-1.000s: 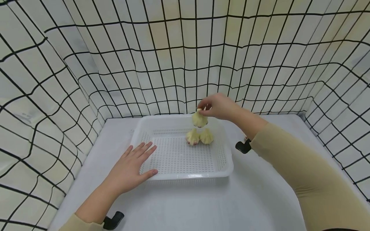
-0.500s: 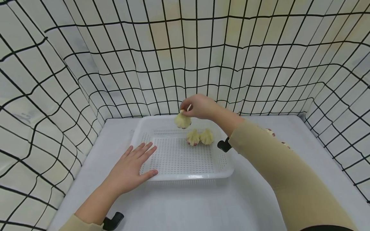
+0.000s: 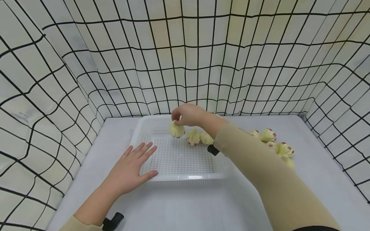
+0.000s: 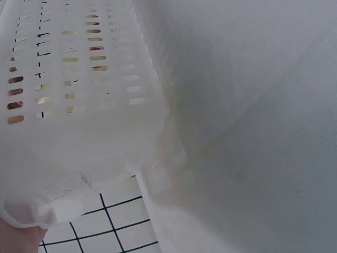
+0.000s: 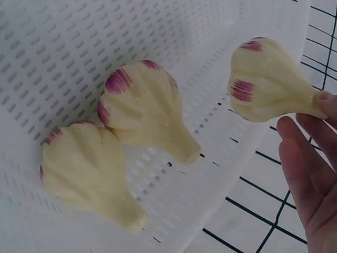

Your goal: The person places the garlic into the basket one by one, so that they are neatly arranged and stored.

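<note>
My right hand [image 3: 188, 115] pinches a pale yellow garlic bulb [image 3: 177, 129] by its stem, over the back of the white basket [image 3: 185, 176]. Two more bulbs lie side by side in the basket: one garlic bulb [image 3: 193, 137] and, right of it, another [image 3: 206, 138]. The right wrist view shows purple streaks on the held bulb [image 5: 263, 81], its stem between thumb [image 5: 327, 103] and fingers. My left hand [image 3: 130, 166] rests with spread, straight fingers on the basket's left rim. In the left wrist view, only a bit of that hand [image 4: 20, 238] shows under the rim.
Several garlic bulbs [image 3: 268, 135] lie on the white table [image 3: 185, 205] right of the basket, partly behind my right sleeve [image 3: 260, 166]. A black wire grid [image 3: 196, 69] stands around the back and both sides.
My right hand has moved left with the bulb, then lower toward the basket. Bulbs on the right of the table have come into view from behind the sleeve. My left hand has stayed still.
</note>
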Demonstrator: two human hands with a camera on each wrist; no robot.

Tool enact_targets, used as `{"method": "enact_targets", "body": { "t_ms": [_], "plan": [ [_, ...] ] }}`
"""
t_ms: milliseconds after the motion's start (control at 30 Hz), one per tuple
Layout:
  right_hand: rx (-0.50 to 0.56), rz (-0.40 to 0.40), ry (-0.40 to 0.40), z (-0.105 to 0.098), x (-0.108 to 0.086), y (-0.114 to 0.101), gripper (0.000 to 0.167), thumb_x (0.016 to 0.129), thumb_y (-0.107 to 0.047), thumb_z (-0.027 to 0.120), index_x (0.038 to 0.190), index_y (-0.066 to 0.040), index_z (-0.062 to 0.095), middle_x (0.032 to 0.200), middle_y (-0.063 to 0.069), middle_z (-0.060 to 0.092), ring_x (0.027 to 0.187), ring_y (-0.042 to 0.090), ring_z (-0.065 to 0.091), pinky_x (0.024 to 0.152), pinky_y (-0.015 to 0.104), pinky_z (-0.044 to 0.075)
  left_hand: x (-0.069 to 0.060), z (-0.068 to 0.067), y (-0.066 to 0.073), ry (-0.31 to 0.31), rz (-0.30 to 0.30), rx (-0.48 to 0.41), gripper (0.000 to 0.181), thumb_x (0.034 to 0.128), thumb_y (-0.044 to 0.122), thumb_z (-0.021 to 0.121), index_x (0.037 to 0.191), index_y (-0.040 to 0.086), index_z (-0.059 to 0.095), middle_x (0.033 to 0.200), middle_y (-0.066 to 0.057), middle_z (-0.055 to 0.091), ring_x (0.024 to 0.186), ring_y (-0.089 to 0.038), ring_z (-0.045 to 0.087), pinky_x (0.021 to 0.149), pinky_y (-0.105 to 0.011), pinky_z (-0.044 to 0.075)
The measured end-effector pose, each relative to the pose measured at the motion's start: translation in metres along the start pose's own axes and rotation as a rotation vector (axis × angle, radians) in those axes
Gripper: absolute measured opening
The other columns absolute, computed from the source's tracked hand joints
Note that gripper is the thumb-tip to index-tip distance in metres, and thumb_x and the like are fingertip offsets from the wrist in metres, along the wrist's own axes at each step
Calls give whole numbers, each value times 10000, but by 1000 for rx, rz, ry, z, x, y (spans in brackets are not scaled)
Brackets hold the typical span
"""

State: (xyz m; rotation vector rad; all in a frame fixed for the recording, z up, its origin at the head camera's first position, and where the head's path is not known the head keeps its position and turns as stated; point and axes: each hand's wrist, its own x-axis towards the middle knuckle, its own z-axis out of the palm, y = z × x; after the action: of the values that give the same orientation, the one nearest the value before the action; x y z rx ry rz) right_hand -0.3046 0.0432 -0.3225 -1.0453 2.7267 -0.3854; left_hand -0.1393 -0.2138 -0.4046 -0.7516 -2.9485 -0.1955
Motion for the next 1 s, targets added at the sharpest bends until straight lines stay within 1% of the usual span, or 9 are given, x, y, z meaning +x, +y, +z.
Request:
{"method": "enact_targets", "body": {
  "t_ms": [200, 400, 500, 667, 800, 900, 1000],
  "plan": [
    [-36, -5, -64, 12, 5, -1, 153, 960, -254, 667, 1088, -182, 708, 1040, -70, 692, 985, 93, 609, 860, 264, 501, 0, -2, 1, -2, 5, 4, 845, 889, 668, 572, 1556, 197, 353, 1616, -28, 290, 1486, -299, 241, 1202, -562, 129],
    [-104, 37, -110, 21, 6, 1, 154, 952, -243, 669, 1087, -181, 706, 1006, -66, 652, 974, 108, 560, 840, 275, 491, 1, -2, 2, -1, 2, 7, 847, 885, 673, 572, 1555, 202, 355, 1615, -27, 291, 1484, -299, 247, 1203, -560, 133],
    [-141, 55, -120, 25, 6, 3, 152, 951, -241, 666, 1086, -183, 706, 1005, -71, 647, 970, 109, 553, 832, 280, 494, 1, -2, 3, -5, -2, 0, 845, 883, 667, 581, 1554, 203, 358, 1616, -29, 290, 1484, -299, 246, 1205, -556, 123],
    [-169, 62, -148, 32, 8, 7, 143, 957, -235, 661, 1077, -166, 698, 1033, -57, 667, 958, 113, 594, 838, 288, 506, 1, -2, 3, -1, 0, 0, 843, 881, 664, 585, 1552, 206, 362, 1615, -28, 291, 1483, -300, 248, 1203, -562, 131],
    [-189, 62, -173, 36, 8, 8, 159, 971, -249, 643, 1095, -160, 689, 1081, -38, 672, 998, 122, 597, 855, 288, 508, 0, -1, 3, 1, 4, 2, 837, 882, 673, 576, 1549, 210, 370, 1615, -23, 291, 1484, -299, 246, 1201, -565, 134],
    [-191, 56, -170, 36, 8, 8, 180, 975, -246, 638, 1123, -160, 695, 1120, -27, 679, 1027, 130, 605, 877, 289, 508, 0, -1, 2, 1, 5, 3, 835, 886, 686, 558, 1546, 208, 377, 1614, -24, 294, 1482, -303, 251, 1198, -570, 141],
    [-189, 45, -162, 35, 7, 7, 210, 977, -248, 639, 1162, -168, 698, 1137, -22, 683, 1041, 131, 610, 882, 293, 510, 0, -1, 1, 1, 3, 0, 830, 887, 668, 576, 1545, 204, 377, 1614, -26, 293, 1481, -307, 252, 1198, -571, 136]
  ]
}}
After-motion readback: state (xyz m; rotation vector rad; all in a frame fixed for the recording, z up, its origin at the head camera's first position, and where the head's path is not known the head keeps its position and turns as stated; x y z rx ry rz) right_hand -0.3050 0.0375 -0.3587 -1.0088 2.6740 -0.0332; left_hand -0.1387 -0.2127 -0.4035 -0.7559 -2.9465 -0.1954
